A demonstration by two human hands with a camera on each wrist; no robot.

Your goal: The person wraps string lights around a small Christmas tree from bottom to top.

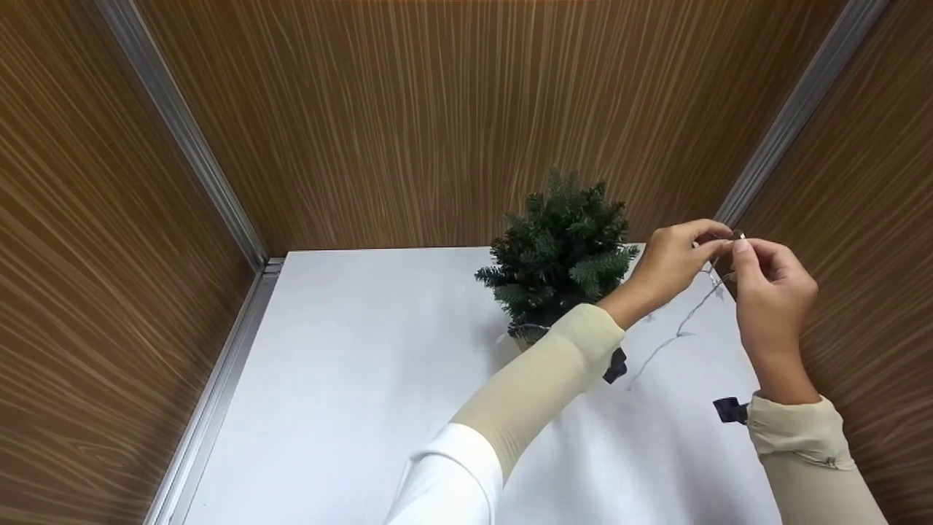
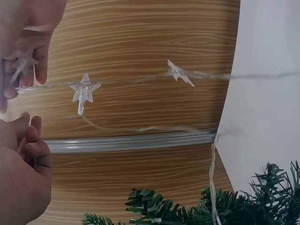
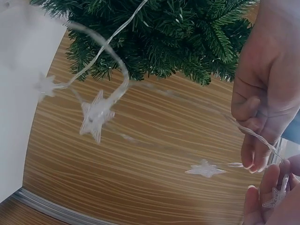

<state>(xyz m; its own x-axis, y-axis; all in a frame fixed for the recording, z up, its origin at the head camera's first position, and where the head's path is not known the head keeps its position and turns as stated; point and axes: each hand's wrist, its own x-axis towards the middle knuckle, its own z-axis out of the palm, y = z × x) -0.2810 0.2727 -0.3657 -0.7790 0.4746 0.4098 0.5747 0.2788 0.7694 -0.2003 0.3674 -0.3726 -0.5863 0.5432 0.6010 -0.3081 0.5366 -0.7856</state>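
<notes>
Pinching the star-light string to the right of the tree, the left hand and right hand nearly meet; slack beside the tree could knot or, if pulled hastily, catch and tip it.

the stars look like clear, textured plastic, the tree bristly, the tabletop smooth.
</notes>
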